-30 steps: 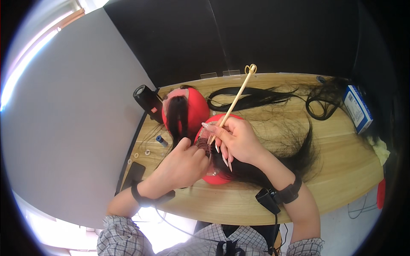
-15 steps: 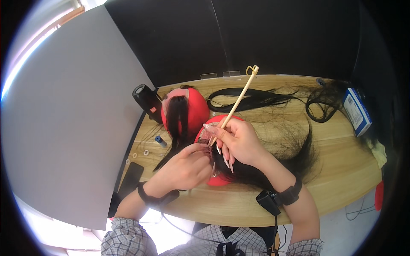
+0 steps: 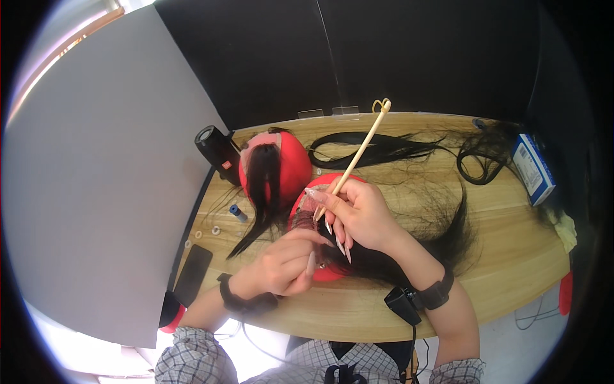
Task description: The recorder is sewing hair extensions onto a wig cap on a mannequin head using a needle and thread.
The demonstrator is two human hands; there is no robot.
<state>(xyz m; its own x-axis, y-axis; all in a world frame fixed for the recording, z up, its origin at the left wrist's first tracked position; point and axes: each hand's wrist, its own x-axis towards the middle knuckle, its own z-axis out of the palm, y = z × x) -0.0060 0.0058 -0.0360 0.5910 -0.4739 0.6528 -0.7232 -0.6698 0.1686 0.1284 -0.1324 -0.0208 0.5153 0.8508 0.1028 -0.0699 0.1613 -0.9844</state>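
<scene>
A ventilating needle [image 3: 359,152] with a long pale wooden handle and a small yellow loop at its top slants up from my right hand [image 3: 362,214]. My right thumb and fingers grip its lower part, and its tip is hidden near the cap. Under both hands lies a red head form [image 3: 332,274] with a mesh wig cap [image 3: 307,206] and long black hair [image 3: 377,261] spread to the right. My left hand [image 3: 286,264] rests against the form's near left side with fingers curled and index fingertip on the hair. Whether strands are pinched there cannot be made out.
Behind to the left stands a second red head form [image 3: 294,163] with black hair, beside a black cylindrical speaker [image 3: 216,151]. A blue-capped small bottle [image 3: 237,213] and a dark phone [image 3: 194,274] lie left. Black hair bundles [image 3: 371,150] and a blue-white box [image 3: 535,169] lie farther back.
My left hand has drawn slightly down from the needle's tip, its thumb and index finger moving apart. My right hand and the ventilating needle have barely moved.
</scene>
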